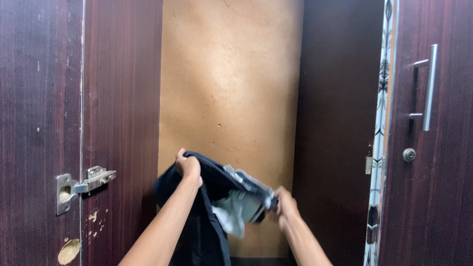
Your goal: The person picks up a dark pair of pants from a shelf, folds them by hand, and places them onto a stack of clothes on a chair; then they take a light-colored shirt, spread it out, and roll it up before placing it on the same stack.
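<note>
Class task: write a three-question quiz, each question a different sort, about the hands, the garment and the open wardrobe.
1. True or false: both hands grip the dark fabric garment.
2. Which hand is higher? A) left hand B) right hand
3. Fill in: the silver metal hinge sits on the wardrobe's ____ side.

Key: 1 true; 2 A; 3 left.

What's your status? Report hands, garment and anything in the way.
Left hand and right hand both gripping the dark garment, held up inside the open wardrobe. Pale lining showing at the waistband. Nothing in the way.
</note>
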